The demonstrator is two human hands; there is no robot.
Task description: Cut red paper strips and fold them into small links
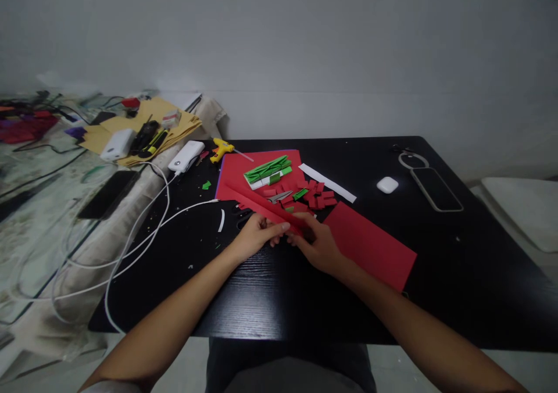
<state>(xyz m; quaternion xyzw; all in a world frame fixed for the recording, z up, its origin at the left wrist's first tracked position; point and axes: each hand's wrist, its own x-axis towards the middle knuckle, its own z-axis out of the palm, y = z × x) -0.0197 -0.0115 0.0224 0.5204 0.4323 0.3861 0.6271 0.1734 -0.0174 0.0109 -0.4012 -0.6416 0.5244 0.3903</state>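
Our left hand (257, 236) and right hand (320, 246) meet over the black table (270, 300), both pinching a folded red paper (255, 202). Just behind it we see scissors (279, 196), small red pieces (320, 196) and green folded strips (267, 169). A red sheet (375, 247) lies beside our right wrist.

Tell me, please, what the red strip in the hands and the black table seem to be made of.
The red strip between left hand and right hand looks like matte paper or thin card: flat colour, sharp crease. The table looks like black wood or wood-look laminate: fine grain lines, soft sheen.
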